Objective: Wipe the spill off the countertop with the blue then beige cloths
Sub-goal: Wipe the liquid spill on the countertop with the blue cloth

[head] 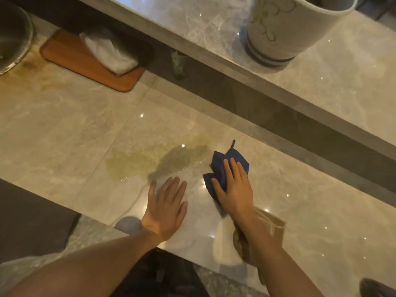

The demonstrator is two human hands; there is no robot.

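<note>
The crumpled dark-blue cloth (222, 168) lies flat on the glossy pale marble countertop (64, 129), pressed under the spread right hand (234, 189), just right of the yellowish-green liquid spill (154, 159). The left hand (167, 209) rests open, fingers spread, near the front edge. A folded beige cloth (272, 226) lies under the right forearm. Bare marble stretches leftward.

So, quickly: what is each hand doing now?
Left hand: open, flat, holding nothing.
Right hand: open, pressing the blue cloth on the countertop.
</note>
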